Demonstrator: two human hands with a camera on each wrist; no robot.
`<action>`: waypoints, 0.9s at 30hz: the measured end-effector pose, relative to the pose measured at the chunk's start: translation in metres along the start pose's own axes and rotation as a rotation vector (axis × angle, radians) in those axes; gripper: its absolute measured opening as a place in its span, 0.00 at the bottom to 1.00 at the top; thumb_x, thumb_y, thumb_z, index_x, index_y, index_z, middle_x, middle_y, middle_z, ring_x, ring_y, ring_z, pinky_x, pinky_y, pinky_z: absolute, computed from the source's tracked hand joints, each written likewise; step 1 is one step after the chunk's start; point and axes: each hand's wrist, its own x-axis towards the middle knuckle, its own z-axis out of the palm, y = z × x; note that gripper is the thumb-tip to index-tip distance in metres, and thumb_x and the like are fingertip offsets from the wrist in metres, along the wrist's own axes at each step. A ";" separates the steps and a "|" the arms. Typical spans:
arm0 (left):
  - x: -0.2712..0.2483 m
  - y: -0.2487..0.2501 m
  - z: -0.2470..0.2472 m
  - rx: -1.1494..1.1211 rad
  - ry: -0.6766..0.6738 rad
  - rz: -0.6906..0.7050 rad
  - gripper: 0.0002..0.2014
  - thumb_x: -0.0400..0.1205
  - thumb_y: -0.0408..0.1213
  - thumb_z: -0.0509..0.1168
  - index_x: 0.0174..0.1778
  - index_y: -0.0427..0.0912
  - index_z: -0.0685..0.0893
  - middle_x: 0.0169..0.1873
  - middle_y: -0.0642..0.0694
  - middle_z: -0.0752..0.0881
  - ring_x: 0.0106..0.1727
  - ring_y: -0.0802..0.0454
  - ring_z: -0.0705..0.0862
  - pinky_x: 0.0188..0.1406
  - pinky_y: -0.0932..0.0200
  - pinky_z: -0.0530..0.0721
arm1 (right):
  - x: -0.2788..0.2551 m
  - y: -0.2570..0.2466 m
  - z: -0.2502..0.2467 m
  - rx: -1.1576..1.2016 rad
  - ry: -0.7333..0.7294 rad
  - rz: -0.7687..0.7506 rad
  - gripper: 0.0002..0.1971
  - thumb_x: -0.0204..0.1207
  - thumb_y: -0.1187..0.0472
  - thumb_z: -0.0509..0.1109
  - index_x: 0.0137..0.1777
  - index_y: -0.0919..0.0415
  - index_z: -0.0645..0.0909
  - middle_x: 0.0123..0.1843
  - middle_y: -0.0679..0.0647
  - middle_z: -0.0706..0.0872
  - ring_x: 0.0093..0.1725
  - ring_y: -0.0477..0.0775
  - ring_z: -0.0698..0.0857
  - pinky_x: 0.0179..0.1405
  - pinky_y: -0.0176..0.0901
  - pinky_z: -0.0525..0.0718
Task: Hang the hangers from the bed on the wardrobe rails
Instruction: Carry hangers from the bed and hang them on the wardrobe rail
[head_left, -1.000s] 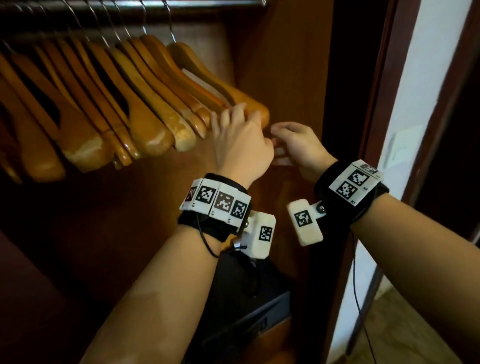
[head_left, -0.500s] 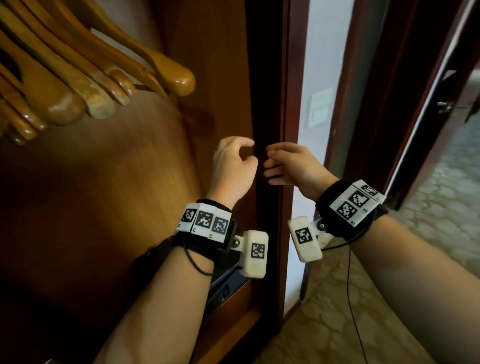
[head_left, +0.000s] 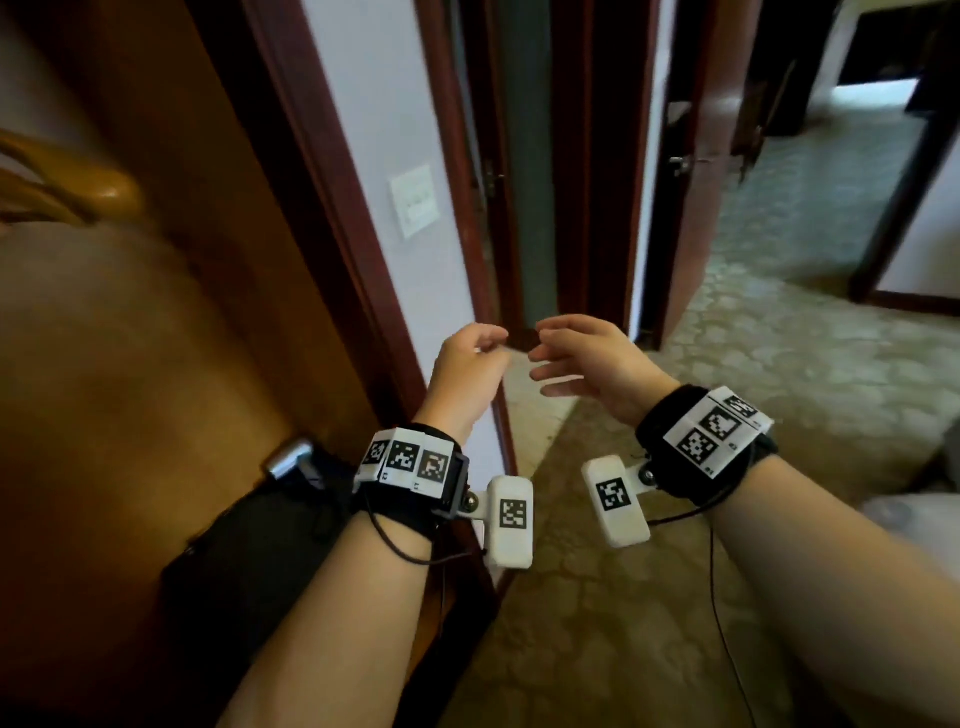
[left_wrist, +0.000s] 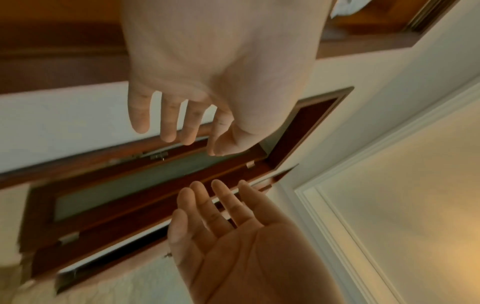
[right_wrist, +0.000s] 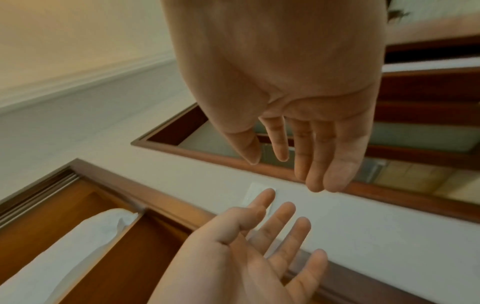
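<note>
Only the rounded ends of the wooden hangers (head_left: 88, 189) show at the far left of the head view, hanging inside the brown wardrobe (head_left: 156, 364). The rail is out of sight. My left hand (head_left: 475, 351) and right hand (head_left: 558, 358) hover side by side in front of the wardrobe's right edge, away from the hangers. Both are empty with loosely bent fingers. The left wrist view shows the left fingers (left_wrist: 168, 121) relaxed with the right palm (left_wrist: 233, 246) below them. In the right wrist view the right fingers (right_wrist: 306, 156) hang loose above the left palm (right_wrist: 233, 257). No bed hanger is in view.
A black bag (head_left: 249, 561) lies low in the wardrobe. A white wall strip with a light switch (head_left: 414, 201) stands beside the dark red door frame (head_left: 457, 182). Beyond is an open doorway (head_left: 779, 182) and patterned floor (head_left: 779, 389). A pale edge (head_left: 919, 514) shows at far right.
My hands have come off the last hanger on the rail and dropped lower, both empty. The head view has swung right, from the hangers toward the doorway.
</note>
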 end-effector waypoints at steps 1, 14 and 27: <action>-0.006 0.003 0.021 -0.004 -0.037 0.002 0.14 0.79 0.29 0.64 0.55 0.49 0.86 0.57 0.49 0.86 0.63 0.53 0.82 0.65 0.56 0.79 | -0.011 0.004 -0.021 0.010 0.038 0.008 0.13 0.85 0.60 0.67 0.67 0.61 0.79 0.49 0.59 0.86 0.45 0.58 0.89 0.39 0.49 0.89; -0.102 0.041 0.264 -0.062 -0.686 0.021 0.11 0.84 0.27 0.62 0.58 0.44 0.84 0.55 0.49 0.86 0.54 0.57 0.82 0.43 0.66 0.76 | -0.192 0.084 -0.241 0.196 0.791 0.109 0.06 0.85 0.64 0.66 0.59 0.58 0.80 0.44 0.57 0.85 0.36 0.52 0.86 0.36 0.48 0.85; -0.181 0.054 0.421 -0.128 -1.299 -0.043 0.09 0.84 0.27 0.63 0.50 0.45 0.85 0.44 0.47 0.86 0.43 0.51 0.83 0.38 0.60 0.80 | -0.366 0.139 -0.280 0.402 1.498 0.107 0.07 0.85 0.62 0.66 0.59 0.58 0.82 0.51 0.60 0.87 0.46 0.59 0.89 0.45 0.52 0.88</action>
